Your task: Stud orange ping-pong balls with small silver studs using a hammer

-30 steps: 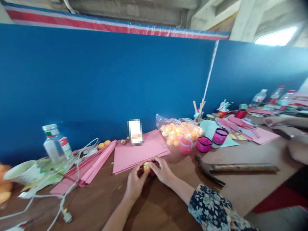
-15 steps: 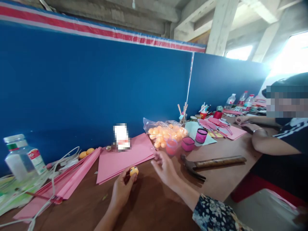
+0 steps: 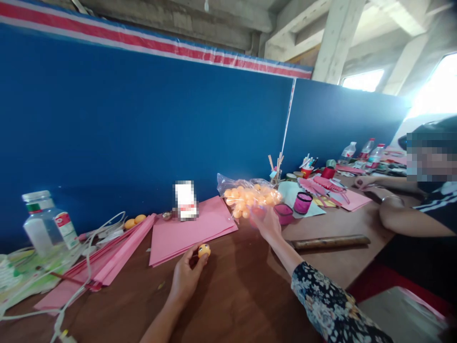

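My left hand point(image 3: 185, 274) is closed round a small orange ball point(image 3: 204, 250) with dark-and-white eye spots, above the brown table. Farther forward, my right hand point(image 3: 270, 225) reaches to a clear plastic cup point(image 3: 254, 215) with something reddish in it. Its fingers are blurred over the cup, so their grip cannot be made out. Just behind lies a clear bag of orange balls point(image 3: 243, 196). A round pink container point(image 3: 284, 213) stands right beside that hand. The right forearm covers the head of a hammer, and its wooden handle point(image 3: 332, 242) shows.
Stacked pink sheets point(image 3: 193, 231) lie ahead of my left hand. On the left are folded pink paper point(image 3: 124, 250), a clear jar point(image 3: 44, 224) and a white cord point(image 3: 87, 257). A pink-and-black cylinder point(image 3: 303, 203) stands at the right. Another person's arm point(image 3: 410, 214) rests on the table.
My right hand has moved forward and right, from in front of the cup to over it, and its forearm now hides the hammer head. My left hand still holds the ball. The view has shifted slightly.
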